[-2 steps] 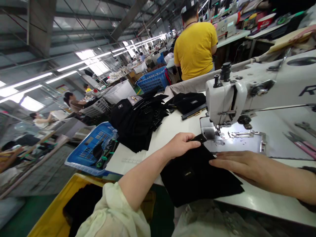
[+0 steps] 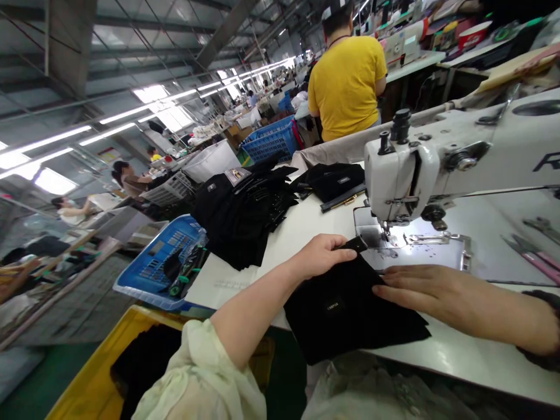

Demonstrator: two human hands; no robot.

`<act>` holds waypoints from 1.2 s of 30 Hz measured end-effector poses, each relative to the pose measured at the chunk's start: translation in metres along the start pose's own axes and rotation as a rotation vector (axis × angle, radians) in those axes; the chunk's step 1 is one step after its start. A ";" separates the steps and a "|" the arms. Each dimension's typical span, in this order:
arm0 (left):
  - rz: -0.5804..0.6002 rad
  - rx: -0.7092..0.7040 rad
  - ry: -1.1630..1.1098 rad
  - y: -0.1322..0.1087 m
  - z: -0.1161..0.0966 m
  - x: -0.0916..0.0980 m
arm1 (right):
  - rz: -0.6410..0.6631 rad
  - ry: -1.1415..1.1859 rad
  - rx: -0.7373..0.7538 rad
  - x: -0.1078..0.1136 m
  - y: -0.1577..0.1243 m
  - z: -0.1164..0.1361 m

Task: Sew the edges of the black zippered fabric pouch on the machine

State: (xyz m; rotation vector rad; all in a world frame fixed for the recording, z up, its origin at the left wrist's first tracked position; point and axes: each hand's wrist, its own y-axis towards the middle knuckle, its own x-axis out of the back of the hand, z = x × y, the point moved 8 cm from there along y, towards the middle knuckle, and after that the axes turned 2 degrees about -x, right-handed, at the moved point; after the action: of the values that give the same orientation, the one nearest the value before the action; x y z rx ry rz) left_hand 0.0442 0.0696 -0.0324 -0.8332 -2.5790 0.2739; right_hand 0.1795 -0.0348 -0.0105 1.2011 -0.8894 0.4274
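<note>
A black fabric piece (image 2: 315, 326) with a small light label slants across the front edge of the white table. My left hand (image 2: 324, 256) is closed on its upper end, thumb on top, beside a dark strip (image 2: 357, 244) close to the needle area. Resting against the right edge of the fabric is my right hand (image 2: 411, 286), fingers stretched out and flat. Just beyond both hands stands a white sewing machine (image 2: 406, 169), its presser foot (image 2: 387, 230) over the metal plate. The fabric's underside is hidden.
A heap of black pieces (image 2: 245, 216) lies left on the table, with a zipper strip (image 2: 343, 198) nearby. Pink-handled scissors (image 2: 531, 256) lie right. A blue basket (image 2: 153, 256) and yellow bin (image 2: 91, 367) stand left. A person in yellow (image 2: 345, 87) sits ahead.
My right hand and forearm have shifted very slightly, and the fabric's right corner has moved a little left. My left hand keeps its hold on the fabric.
</note>
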 end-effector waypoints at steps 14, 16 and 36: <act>0.008 -0.028 0.973 0.054 -0.007 -0.035 | 0.080 -0.337 0.040 -0.022 -0.018 -0.006; -0.008 -0.019 1.008 0.054 -0.008 -0.035 | 0.084 -0.348 0.026 -0.025 -0.018 -0.008; -0.256 0.028 1.075 0.086 -0.016 -0.008 | 0.318 -0.400 -0.292 -0.053 -0.006 -0.066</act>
State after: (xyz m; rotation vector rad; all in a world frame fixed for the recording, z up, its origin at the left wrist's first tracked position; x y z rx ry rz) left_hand 0.1018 0.1345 -0.0467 -0.4276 -1.6199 -0.1853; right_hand 0.1760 0.0323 -0.0617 0.8882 -1.4469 0.2991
